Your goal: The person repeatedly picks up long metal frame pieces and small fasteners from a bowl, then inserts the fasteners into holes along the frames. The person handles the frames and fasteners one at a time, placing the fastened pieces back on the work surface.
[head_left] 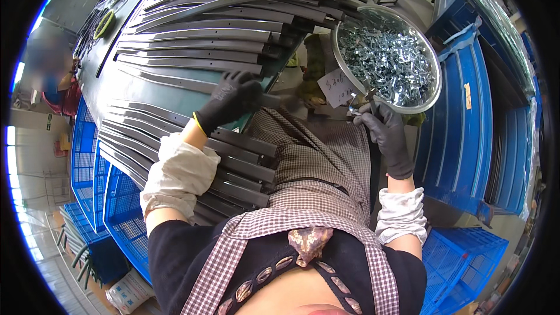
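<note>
A single head-worn fisheye view looks steeply down the person's own chest and checked apron (303, 198), close enough that the torso fills the lower middle. Both forearms enter from the lower edge. Beyond the left hand's fingers (242, 84) lie dark metal strips (198, 52); beyond the right hand's fingers (373, 114) sits a round metal basin (434, 90). Straight edges bow toward the rim (no second view overlaps).

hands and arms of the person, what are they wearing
Both the left hand and the right hand wear dark grey knit gloves; the left one shows a yellow cuff edge. Each forearm is covered by a loose, creased off-white sleeve guard gathered at both ends, over black sleeves.
</note>
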